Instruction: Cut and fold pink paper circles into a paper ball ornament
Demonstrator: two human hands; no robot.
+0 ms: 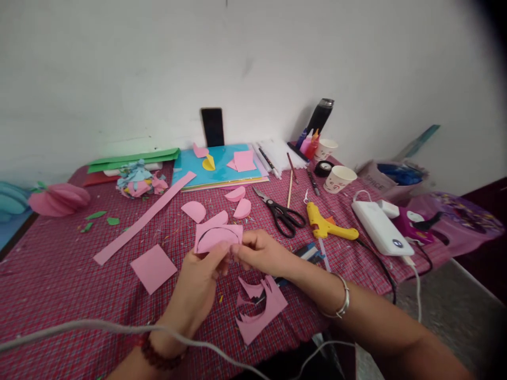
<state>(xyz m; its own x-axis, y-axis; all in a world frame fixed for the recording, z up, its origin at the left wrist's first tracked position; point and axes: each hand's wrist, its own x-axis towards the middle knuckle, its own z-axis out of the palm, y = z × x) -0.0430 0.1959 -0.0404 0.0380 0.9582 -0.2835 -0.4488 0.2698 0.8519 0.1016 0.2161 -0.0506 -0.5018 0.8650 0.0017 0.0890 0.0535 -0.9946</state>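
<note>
Between my two hands is a folded pink paper [218,238] with a dark curved line drawn on it. My left hand [204,277] pinches it from below, thumb on its face. The fingers of my right hand [257,250] close on its lower right corner. Just beyond lie several folded pink half-circles [194,211]. A flat pink square [153,268] rests to the left of my left hand, and pink paper offcuts [263,311] lie below my right wrist. Black-handled scissors [281,214] lie beyond my right hand, blades pointing away.
A yellow glue gun [328,224], a white power bank [382,227] and paper cups [339,179] stand or lie at right. A phone [213,126] leans on the wall behind a blue folder [222,171]. A long pink strip [146,217] lies left. A white cable [99,324] crosses the foreground.
</note>
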